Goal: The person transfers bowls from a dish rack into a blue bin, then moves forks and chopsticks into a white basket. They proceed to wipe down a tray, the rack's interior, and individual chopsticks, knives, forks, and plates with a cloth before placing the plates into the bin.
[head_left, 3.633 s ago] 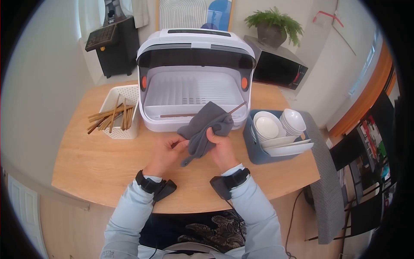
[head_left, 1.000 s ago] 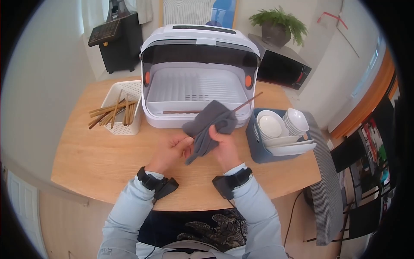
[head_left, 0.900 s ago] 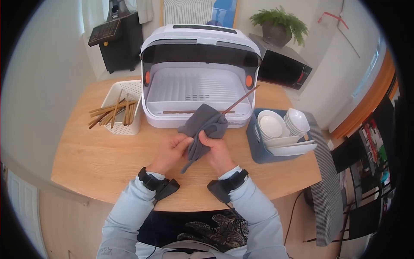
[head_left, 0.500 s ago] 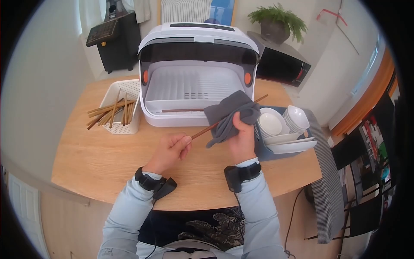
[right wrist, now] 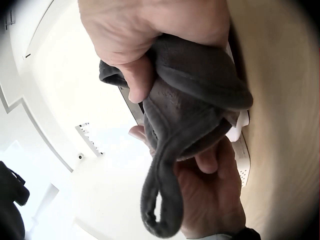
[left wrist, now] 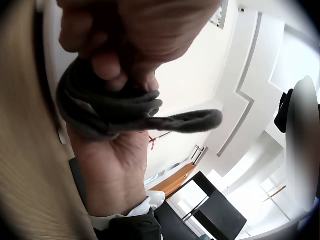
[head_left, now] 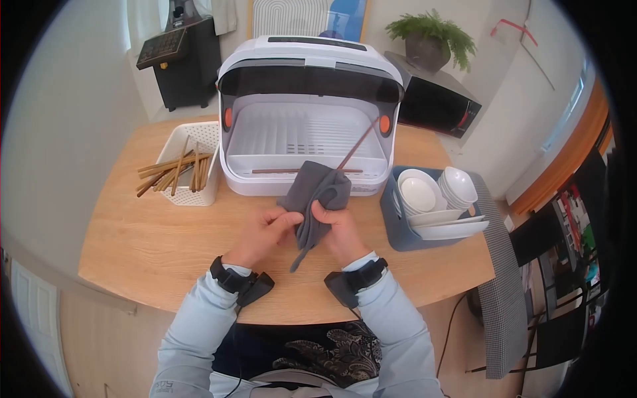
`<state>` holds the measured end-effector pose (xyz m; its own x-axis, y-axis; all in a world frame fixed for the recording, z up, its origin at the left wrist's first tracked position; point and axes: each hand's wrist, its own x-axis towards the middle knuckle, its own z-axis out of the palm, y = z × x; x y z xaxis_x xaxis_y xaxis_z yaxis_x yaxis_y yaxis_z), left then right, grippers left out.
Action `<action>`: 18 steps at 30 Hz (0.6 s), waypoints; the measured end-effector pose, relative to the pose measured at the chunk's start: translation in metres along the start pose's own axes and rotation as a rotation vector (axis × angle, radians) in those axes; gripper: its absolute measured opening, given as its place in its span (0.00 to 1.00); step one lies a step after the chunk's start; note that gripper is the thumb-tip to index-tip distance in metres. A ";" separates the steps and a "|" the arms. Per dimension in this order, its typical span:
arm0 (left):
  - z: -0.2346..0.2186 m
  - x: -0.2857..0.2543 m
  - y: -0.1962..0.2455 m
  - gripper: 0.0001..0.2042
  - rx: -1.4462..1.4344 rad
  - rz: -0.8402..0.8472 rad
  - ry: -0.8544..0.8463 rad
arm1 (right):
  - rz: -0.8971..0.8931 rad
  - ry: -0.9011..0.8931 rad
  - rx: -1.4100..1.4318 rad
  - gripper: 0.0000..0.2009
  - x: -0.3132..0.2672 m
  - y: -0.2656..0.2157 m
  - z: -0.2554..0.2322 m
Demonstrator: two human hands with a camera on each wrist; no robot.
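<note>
Over the table's middle, my right hand (head_left: 342, 235) grips a grey cloth (head_left: 324, 189) wrapped round a brown chopstick (head_left: 357, 144). The chopstick's far end sticks out, slanting up to the right. My left hand (head_left: 265, 232) pinches its near end, which the cloth hides. In the right wrist view, the thumb presses on the folded cloth (right wrist: 187, 75), and a hanging loop dangles from it. The left wrist view shows the bunched cloth (left wrist: 115, 107) between both hands. Another chopstick (head_left: 275, 172) lies along the front of the white dish cabinet (head_left: 259, 186), whose lid is raised.
On the left, a white perforated basket (head_left: 211, 189) holds several chopsticks (head_left: 176, 166). To the right stands a blue-grey basin (head_left: 400, 229) with white bowls (head_left: 458, 186) and plates (head_left: 451, 229). A microwave (head_left: 434, 106) with a potted fern (head_left: 428, 40) is behind.
The right hand slides the cloth up along the chopstick and back down to the left hand. Half a second ago the near part of the chopstick was bare; now the cloth covers it.
</note>
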<state>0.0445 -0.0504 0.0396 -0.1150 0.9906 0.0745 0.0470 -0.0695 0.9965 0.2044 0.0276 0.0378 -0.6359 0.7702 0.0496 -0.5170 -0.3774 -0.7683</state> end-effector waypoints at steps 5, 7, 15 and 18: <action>-0.016 0.008 0.004 0.11 0.022 0.226 0.272 | 0.200 -0.165 -0.228 0.19 -0.006 -0.012 -0.009; -0.022 0.008 0.009 0.10 0.008 0.166 0.221 | 0.297 -0.184 -0.306 0.18 -0.011 -0.011 -0.001; -0.023 0.007 0.008 0.11 -0.260 0.165 0.036 | 0.319 -0.256 -0.534 0.17 -0.008 0.000 0.005; -0.040 0.010 0.006 0.11 -0.298 0.259 0.033 | 0.278 -0.246 -0.634 0.16 -0.004 0.000 0.003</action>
<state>0.0040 -0.0460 0.0482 -0.1691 0.9319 0.3210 -0.2107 -0.3523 0.9118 0.2049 0.0229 0.0395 -0.8441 0.5236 -0.1159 0.0649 -0.1146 -0.9913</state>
